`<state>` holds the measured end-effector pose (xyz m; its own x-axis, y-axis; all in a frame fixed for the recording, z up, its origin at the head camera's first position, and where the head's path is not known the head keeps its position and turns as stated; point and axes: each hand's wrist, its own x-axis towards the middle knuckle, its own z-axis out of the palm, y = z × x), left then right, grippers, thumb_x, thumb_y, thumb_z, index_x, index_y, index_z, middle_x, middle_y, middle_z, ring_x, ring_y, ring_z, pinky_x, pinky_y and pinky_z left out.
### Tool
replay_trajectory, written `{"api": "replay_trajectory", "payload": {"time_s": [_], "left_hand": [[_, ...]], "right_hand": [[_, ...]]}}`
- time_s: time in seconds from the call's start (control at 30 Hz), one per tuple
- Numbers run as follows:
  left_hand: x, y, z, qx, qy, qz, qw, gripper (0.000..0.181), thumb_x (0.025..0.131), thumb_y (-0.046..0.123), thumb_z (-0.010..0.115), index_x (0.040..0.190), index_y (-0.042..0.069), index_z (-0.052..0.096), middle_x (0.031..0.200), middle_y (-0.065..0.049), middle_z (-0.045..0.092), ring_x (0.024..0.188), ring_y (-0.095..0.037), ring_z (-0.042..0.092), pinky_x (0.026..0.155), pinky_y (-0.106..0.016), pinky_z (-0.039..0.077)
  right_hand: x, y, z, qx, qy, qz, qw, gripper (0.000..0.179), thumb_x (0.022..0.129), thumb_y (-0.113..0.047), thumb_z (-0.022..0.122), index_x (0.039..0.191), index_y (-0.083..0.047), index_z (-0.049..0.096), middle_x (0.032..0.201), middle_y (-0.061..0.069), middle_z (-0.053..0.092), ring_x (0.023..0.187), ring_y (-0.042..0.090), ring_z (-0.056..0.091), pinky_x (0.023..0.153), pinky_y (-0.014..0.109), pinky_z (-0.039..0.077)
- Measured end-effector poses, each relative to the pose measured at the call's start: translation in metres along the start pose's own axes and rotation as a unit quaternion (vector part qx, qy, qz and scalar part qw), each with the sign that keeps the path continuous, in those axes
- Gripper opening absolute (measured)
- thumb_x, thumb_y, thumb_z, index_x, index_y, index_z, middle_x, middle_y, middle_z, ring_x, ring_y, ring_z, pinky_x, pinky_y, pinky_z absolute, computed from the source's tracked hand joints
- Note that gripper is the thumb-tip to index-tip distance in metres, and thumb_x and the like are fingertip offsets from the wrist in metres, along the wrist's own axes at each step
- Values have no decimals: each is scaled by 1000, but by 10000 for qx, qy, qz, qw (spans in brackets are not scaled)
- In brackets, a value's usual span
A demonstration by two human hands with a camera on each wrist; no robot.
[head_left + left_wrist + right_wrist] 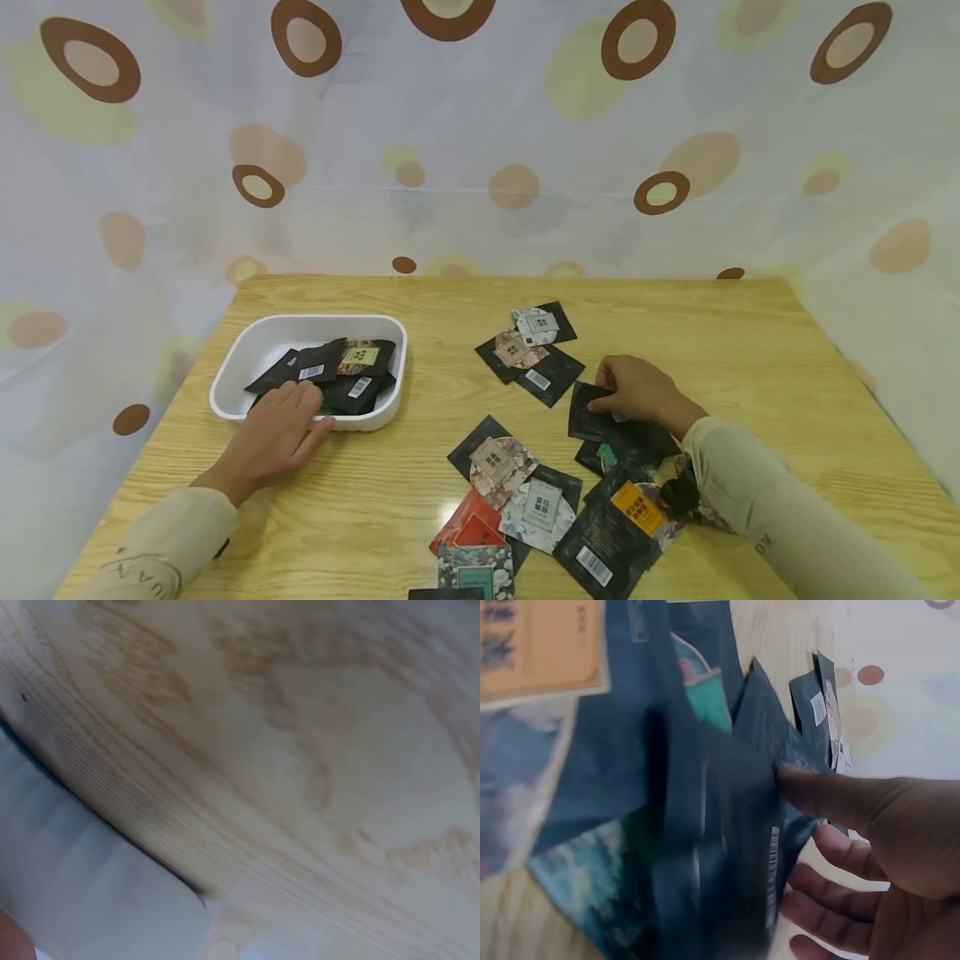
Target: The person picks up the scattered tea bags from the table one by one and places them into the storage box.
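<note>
My left hand (273, 437) lies over the near rim of a white plastic tray (243, 350), fingers curled over the rim beside black packets (360, 387), thumb along the outside. The left wrist view shows the tray's outer wall (90, 877) and a bit of a finger at the edge. With thumb and fingers, my right hand (637, 387) pinches a flat black packet (588, 410), lifted at its edge above a loose pile. In the right wrist view the thumb (825, 791) presses one face of the packet (735, 847), the fingers behind it.
A small group of packets (551, 372) lies toward the back. Nearer me are a patterned packet (542, 508), a red packet (467, 523), a green-labelled packet (476, 567) and a black one with an orange label (637, 507). A patterned curtain (465, 225) hangs behind the wooden table (360, 483).
</note>
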<state>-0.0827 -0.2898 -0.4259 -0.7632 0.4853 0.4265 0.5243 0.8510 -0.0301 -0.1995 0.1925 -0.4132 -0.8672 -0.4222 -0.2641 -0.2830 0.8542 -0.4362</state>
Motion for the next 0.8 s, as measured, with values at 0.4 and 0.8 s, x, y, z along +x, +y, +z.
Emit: {"api": "replay_trajectory", "payload": {"time_s": [0.4, 0.8], "left_hand": [[-2, -2, 0, 6, -27, -50, 10000, 43, 107, 43, 28, 84, 9, 40, 80, -3, 39, 71, -17, 35, 66, -31, 32], [-2, -3, 2, -63, -129, -127, 9998, 39, 105, 40, 34, 83, 9, 39, 78, -1, 38, 72, -16, 35, 68, -31, 33]], "right_hand": [[8, -1, -2, 1617, -788, -482, 9825, 16, 90, -14, 71, 94, -1, 64, 80, 3, 62, 71, 14, 53, 65, 30, 45], [18, -24, -37, 2903, -276, 476, 9554, 35, 100, -29, 59, 121, -1, 57, 104, 2, 61, 94, 15, 60, 84, 35, 52]]}}
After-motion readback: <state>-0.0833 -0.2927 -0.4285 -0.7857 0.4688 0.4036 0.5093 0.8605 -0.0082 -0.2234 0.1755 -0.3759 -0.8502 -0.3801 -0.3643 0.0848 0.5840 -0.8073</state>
